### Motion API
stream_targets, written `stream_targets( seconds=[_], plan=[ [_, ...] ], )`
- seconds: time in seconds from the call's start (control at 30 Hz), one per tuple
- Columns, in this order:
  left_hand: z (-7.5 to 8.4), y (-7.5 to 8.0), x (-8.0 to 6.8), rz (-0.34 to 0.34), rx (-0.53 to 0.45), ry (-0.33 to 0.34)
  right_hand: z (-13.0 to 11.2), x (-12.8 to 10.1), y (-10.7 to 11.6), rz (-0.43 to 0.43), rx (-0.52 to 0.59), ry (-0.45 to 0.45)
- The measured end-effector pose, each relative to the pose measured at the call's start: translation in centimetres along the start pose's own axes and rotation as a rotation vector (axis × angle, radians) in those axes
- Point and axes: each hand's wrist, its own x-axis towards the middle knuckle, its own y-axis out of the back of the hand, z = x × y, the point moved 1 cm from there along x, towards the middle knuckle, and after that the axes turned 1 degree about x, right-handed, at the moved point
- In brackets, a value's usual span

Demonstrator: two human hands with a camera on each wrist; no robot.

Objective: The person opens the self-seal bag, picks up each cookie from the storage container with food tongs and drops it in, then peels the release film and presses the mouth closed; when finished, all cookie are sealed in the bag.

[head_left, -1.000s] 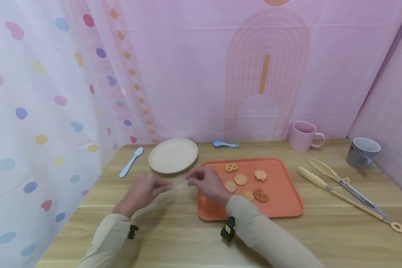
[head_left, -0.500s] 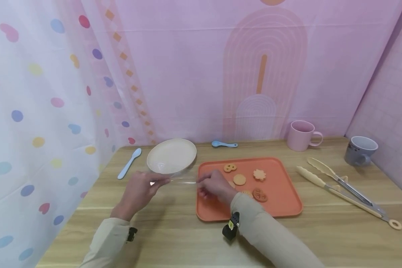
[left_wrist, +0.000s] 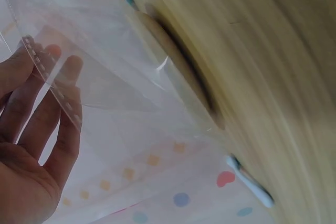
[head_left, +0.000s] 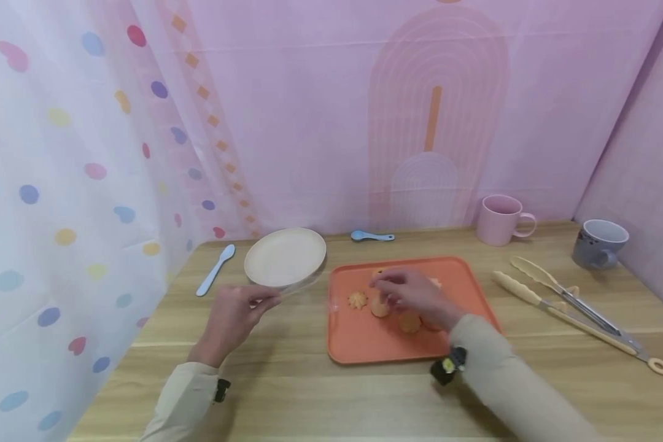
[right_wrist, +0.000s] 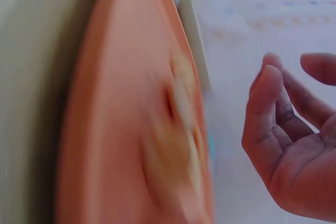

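Clear plastic, a thin transparent bag, is pinched at its perforated edge by the left hand; in the left wrist view the fingers lie behind the film and the thumb appears to press on its near side, so this grip holds the bag's edge. Held that way by one edge, the bag hangs in the air, its mouth apparently turned toward the orange tray; from the head view it shows only as a faint glint between the hand and the tray's left rim, just in front of the cream plate

Over the tray hovers the right hand, fingers loosely curled and slightly apart; the right wrist view shows the palm bare, so this grip holds nothing. It sits directly above the biscuits, some of which it hides; a flower-shaped one lies clear of it toward the tray's left edge. Whether any fingertip touches a biscuit I cannot tell, as both views are blurred there

Further off on the wooden worktop lie a pale blue spoon left of the plate, a small blue scoop behind the tray, cream tongs to the right, and a pink mug and grey mug at the back
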Motion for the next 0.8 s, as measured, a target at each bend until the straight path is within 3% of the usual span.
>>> stream_targets(
  seconds=[0.27,0.47,0.63,0.8],
  plan=[
    [-0.5,-0.4,-0.1,-0.053,-0.020,0.077,1.7,-5.4,9.5,0.210,-0.536,0.204],
    [-1.2,-0.3,-0.2,-0.080,-0.058,0.109,4.8,-9.1,16.2,0.379,-0.932,0.173],
    [-1.9,0.1,-0.6,-0.079,-0.083,0.114,7.9,-11.7,20.5,0.457,-1.005,0.028],
    [-2.6,0.2,-0.9,-0.103,-0.085,0.130,9.6,-13.1,22.1,0.423,-0.923,-0.023]
  ],
)
